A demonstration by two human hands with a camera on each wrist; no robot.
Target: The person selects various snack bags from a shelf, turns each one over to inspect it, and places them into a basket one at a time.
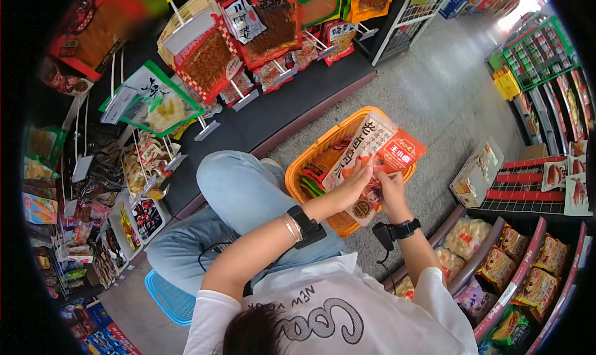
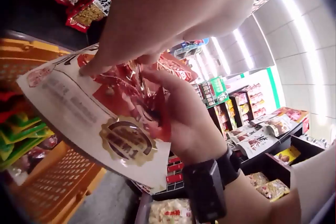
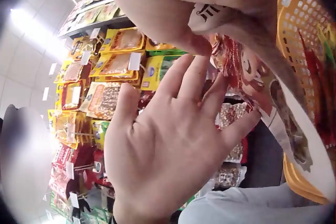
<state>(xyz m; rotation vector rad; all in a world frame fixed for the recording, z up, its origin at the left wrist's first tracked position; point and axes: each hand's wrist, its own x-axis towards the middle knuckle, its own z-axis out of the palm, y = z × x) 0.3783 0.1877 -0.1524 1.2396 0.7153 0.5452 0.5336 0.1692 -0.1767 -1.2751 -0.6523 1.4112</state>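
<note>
A white and red snack bag (image 1: 357,150) with large Chinese lettering is held tilted over an orange shopping basket (image 1: 297,162). My left hand (image 1: 349,192) lies across the bag's front. In the right wrist view that left hand (image 3: 170,134) shows its palm, fingers straight, with the tips of the lower fingers at the bag. My right hand (image 1: 393,197) grips the bag's right side. The left wrist view shows the right hand (image 2: 184,124) with thumb and fingers at the crinkled red plastic. Green and red packets (image 1: 311,184) lie inside the basket.
Hanging snack packets (image 1: 208,57) line the dark shelf (image 1: 298,110) ahead and to the left. At the right stand tilted bins of packaged food (image 1: 496,265). A blue basket (image 1: 171,296) sits on the floor behind my bent, jeans-clad legs (image 1: 242,187).
</note>
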